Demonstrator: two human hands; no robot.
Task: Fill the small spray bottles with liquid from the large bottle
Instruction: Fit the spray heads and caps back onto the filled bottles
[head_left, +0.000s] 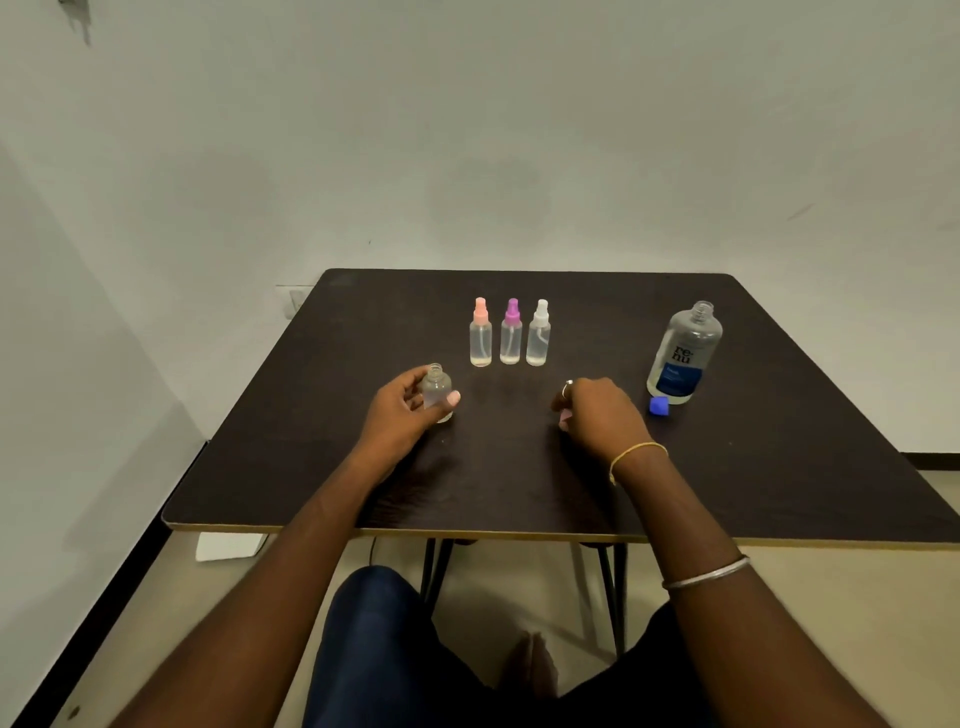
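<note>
The left hand (402, 410) clamps its fingers around the uncapped small bottle (437, 391), standing on the table (779, 467). The right hand (597, 410) curls fingers down; what it holds, I cannot tell. The open Renu bottle (684, 353) stands beyond its knuckles; keep the small neck upright and steady for pouring.

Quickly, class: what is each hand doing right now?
Left hand: closed around the uncapped small bottle standing on the table.
Right hand: curled, something pink at the fingertips; cannot be told what.
</note>
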